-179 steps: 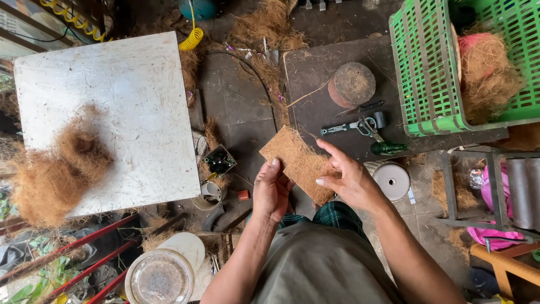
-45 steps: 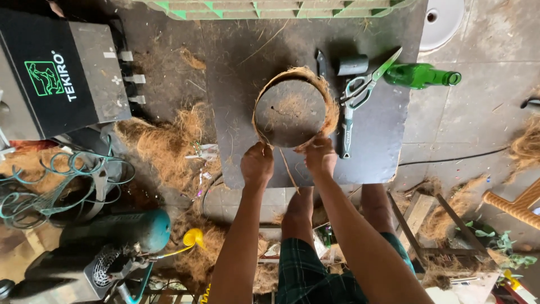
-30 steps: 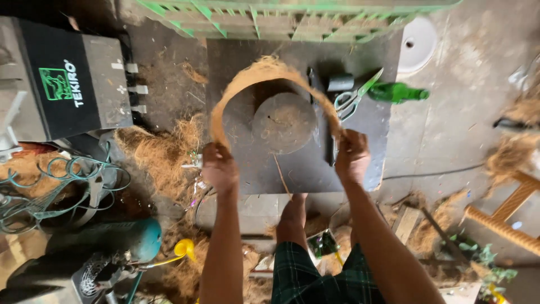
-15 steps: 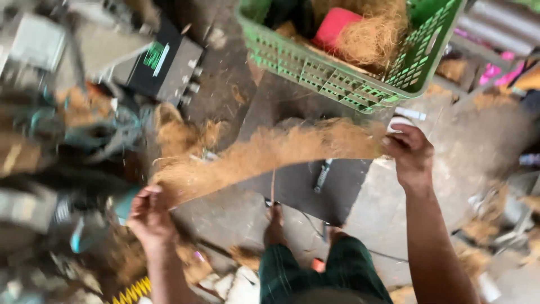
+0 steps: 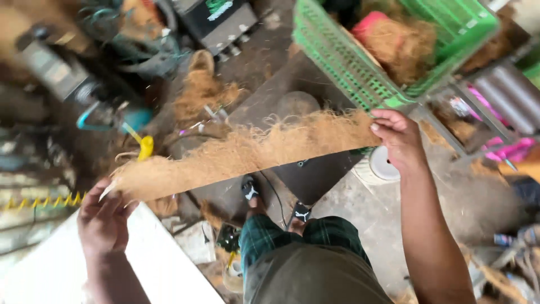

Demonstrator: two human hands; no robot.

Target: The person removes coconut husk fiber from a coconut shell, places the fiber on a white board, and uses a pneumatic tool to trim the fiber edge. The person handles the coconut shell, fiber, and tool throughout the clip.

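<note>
Fingers (image 5: 388,121) of my right hand (image 5: 400,141) are pinched shut on one end of the coir strip (image 5: 247,155), thumb under, other fingers curled over the top edge. Left hand (image 5: 104,217) has the other end: fingers (image 5: 115,197) half curled, tips closed on the strip's pointed tip, not a full fist. Strip is stretched taut btwn both hands, held up in the air, running from lower left to upper right, frayed along its upper edge. Nothing carries it but my hands.

Below the strip sits a dark board (image 5: 304,169) w/ a round disc (image 5: 297,104) on it, near the board's far edge. Green crate (image 5: 360,73) stands just past the board's far right corner, right by my right hand, w/ coir and sth pink inside. White reel (image 5: 385,164) lies on the floor just under my right wrist. White panel (image 5: 152,264) is under my left forearm, its corner near that hand. Loose coir pile (image 5: 205,90) lies off the board's left edge; yellow cup (image 5: 145,147) nearby. My feet in sandals (image 5: 251,188) are at the board's near edge. Far left is blurred, can't tell much there.
</note>
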